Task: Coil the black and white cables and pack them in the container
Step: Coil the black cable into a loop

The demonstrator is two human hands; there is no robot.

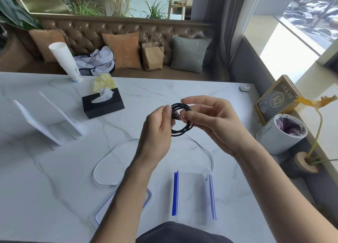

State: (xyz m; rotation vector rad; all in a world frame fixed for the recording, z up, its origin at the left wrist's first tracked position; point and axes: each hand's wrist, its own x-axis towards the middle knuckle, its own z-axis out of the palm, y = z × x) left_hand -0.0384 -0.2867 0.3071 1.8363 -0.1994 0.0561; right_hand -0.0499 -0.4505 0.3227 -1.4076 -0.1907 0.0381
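A: Which step is in hand?

B: The black cable (pixel 181 120), already looped, is pinched between the left hand (pixel 157 131) and right hand (pixel 210 122) above the table's centre.

A: Next?

B: Its end should be tucked, then the coil lowered into the container (pixel 194 195) at five o'clock; the white cable (pixel 102 162) lies uncoiled.

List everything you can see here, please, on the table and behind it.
black cable: 1, black, coiled, held in both hands
white cable: 1, white, loose on table
container: 1, clear with blue clips, near edge
lid: 1, clear, blue-rimmed, under left arm
tissue box: 1, black, table
paper cups: 1 stack, white, far edge
bin: 1, white, right
paper bag: 1, brown, sofa
cushions: 3, two tan, one grey, sofa
left hand: 1
right hand: 1
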